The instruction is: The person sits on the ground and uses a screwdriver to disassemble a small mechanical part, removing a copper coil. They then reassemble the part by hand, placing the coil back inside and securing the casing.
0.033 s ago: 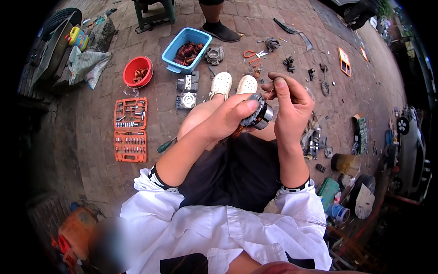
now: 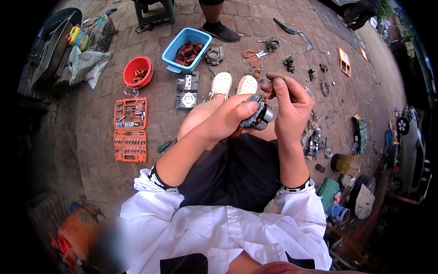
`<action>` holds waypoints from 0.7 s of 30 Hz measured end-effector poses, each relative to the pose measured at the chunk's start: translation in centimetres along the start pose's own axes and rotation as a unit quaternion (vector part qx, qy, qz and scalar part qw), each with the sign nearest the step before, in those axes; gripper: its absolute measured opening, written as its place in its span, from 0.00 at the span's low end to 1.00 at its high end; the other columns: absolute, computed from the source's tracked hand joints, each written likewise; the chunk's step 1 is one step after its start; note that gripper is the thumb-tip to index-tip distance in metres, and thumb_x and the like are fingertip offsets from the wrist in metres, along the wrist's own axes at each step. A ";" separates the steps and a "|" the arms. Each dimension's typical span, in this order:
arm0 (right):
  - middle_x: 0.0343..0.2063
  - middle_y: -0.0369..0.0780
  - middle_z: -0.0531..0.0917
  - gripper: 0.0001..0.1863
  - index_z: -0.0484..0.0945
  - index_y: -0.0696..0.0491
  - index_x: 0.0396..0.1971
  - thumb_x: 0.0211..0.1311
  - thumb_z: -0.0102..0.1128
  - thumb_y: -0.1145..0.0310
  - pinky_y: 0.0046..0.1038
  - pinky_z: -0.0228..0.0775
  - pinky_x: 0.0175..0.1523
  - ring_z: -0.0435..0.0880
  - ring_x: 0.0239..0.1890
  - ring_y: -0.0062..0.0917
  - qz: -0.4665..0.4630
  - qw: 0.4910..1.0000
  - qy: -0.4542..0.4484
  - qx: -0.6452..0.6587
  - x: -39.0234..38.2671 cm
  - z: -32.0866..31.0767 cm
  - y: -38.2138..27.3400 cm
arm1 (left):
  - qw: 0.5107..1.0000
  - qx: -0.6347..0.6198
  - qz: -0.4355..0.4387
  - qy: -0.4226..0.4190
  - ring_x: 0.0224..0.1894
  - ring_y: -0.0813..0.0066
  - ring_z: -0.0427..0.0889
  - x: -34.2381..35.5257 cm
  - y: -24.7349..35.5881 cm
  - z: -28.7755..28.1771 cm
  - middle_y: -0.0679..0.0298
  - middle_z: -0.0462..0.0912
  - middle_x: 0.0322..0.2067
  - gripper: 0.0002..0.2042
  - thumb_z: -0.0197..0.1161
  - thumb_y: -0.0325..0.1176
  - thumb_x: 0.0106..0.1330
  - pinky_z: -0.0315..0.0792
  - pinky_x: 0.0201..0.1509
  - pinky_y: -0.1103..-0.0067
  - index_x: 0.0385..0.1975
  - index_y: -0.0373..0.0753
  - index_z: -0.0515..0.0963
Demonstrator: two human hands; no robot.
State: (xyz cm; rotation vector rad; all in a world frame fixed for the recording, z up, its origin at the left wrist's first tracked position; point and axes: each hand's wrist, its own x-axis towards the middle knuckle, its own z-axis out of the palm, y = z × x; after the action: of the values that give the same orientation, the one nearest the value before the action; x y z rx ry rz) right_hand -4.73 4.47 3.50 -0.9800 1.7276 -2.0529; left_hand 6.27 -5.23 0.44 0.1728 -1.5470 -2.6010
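Note:
My left hand (image 2: 237, 112) grips a small motor part (image 2: 262, 118) above my lap, with a silver metal cylinder at one end and copper windings partly hidden under the fingers. My right hand (image 2: 289, 102), just to the right, pinches a thin copper wire (image 2: 269, 96) that runs toward the part. Below the hands are my dark shorts (image 2: 228, 173) and bare knees, with white clogs (image 2: 221, 84) beyond.
An open orange socket set (image 2: 130, 144), red bowl (image 2: 145, 80) and blue tub (image 2: 171, 57) lie ahead-left. Orange scissors (image 2: 260, 54) and metal parts (image 2: 314, 142) lie around me. Another person's leg (image 2: 212, 13) stands beyond; a silver car (image 2: 410, 146) is far right.

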 end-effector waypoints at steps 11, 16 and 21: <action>0.28 0.39 0.82 0.09 0.80 0.63 0.37 0.62 0.56 0.73 0.18 0.73 0.38 0.80 0.31 0.18 0.052 0.997 -0.053 -0.001 0.3 0.0 -0.5 | 0.999 -0.019 -0.040 -0.025 0.23 0.86 0.66 -0.2 0.2 0.1 0.69 0.71 0.24 0.32 0.53 0.63 0.53 0.57 0.22 0.87 0.37 0.35 0.73; 0.29 0.38 0.82 0.09 0.80 0.63 0.36 0.61 0.56 0.74 0.18 0.72 0.39 0.80 0.32 0.18 0.099 0.992 -0.074 0.011 0.4 0.1 -0.1 | 0.998 -0.012 -0.041 -0.038 0.23 0.84 0.67 0.1 0.3 -0.1 0.68 0.71 0.25 0.30 0.52 0.61 0.54 0.58 0.22 0.87 0.37 0.35 0.74; 0.30 0.37 0.82 0.08 0.81 0.62 0.36 0.61 0.56 0.74 0.18 0.70 0.39 0.79 0.33 0.16 0.097 0.992 -0.076 -0.011 0.5 0.1 0.1 | 0.998 -0.010 -0.053 -0.011 0.24 0.84 0.68 0.0 0.2 0.1 0.68 0.72 0.25 0.28 0.52 0.59 0.55 0.59 0.23 0.87 0.37 0.35 0.74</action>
State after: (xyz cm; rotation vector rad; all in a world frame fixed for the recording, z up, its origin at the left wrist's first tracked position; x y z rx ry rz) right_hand -4.99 4.06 3.58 -0.9113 1.6977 -1.7949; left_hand 6.24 -5.25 0.71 0.2320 -1.5593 -2.7069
